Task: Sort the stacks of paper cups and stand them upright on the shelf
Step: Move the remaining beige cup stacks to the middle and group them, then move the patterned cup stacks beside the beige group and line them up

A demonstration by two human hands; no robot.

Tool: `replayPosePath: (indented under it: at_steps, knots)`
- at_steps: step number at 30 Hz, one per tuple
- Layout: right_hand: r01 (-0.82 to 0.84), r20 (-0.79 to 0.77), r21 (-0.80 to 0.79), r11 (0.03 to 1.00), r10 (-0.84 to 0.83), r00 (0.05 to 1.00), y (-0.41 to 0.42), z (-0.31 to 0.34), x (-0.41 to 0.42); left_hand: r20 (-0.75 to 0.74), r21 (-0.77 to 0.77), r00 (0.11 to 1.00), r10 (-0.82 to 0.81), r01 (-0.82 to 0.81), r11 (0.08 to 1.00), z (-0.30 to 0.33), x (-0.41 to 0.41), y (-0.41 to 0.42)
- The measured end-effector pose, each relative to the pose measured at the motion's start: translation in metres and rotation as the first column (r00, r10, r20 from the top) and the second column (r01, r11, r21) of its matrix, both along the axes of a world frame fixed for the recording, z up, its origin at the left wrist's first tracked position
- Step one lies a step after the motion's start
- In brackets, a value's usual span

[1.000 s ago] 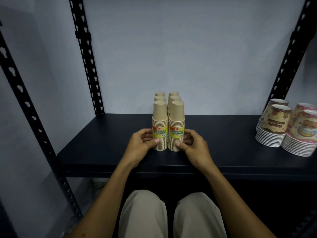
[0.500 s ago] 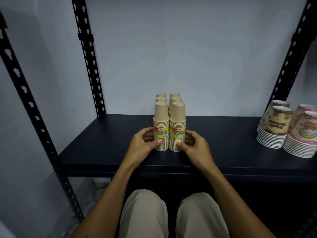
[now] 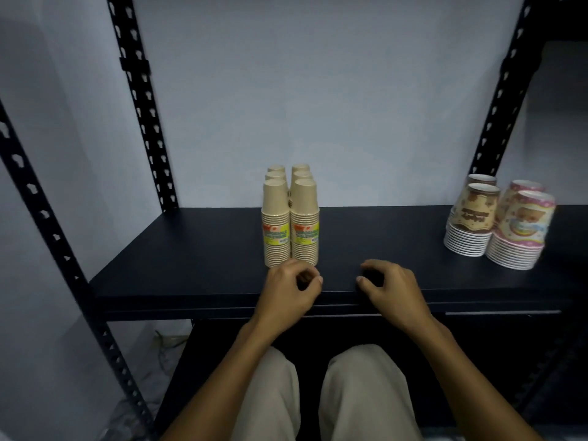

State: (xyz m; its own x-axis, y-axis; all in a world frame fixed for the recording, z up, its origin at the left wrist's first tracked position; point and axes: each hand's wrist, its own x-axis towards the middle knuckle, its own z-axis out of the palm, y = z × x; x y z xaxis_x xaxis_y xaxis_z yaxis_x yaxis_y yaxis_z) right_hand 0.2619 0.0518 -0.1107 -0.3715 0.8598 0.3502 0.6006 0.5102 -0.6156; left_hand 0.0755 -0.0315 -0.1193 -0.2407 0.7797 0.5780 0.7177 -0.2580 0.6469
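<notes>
**Head view: hands let go of the brown stacks**

Both the left hand (image 3: 288,289) and right hand (image 3: 389,289) have drawn back, loosely curled and empty. The brown cup stacks (image 3: 290,219) stand upright mid-shelf (image 3: 191,268), apparently settled; the printed stacks (image 3: 496,226) wait at right.

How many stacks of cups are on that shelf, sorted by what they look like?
Plain brown stacks: 6, in two rows of three
Brown bear-print stacks: 2
Pink bear-print stacks: 2
Total: 10 stacks, all mouth down on the dark shelf
</notes>
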Motion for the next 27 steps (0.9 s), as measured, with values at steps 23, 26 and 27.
replayPosePath:
  at_steps: [23, 26, 27]
  knots:
    - [0.602, -0.338, 0.085, 0.794, -0.546, 0.767, 0.084, -0.007, 0.188, -0.013, -0.41, 0.941, -0.339, 0.304, 0.86, 0.027, 0.174, 0.196]
    - [0.596, -0.334, -0.011, 0.803, -0.564, 0.755, 0.102, -0.004, 0.19, 0.177, -0.355, 0.937, -0.3, 0.345, 0.869, 0.028, 0.186, 0.216]
    - [0.586, -0.314, -0.044, 0.809, -0.568, 0.761, 0.108, -0.001, 0.19, 0.225, -0.341, 0.928, -0.296, 0.36, 0.868, 0.029, 0.189, 0.222]
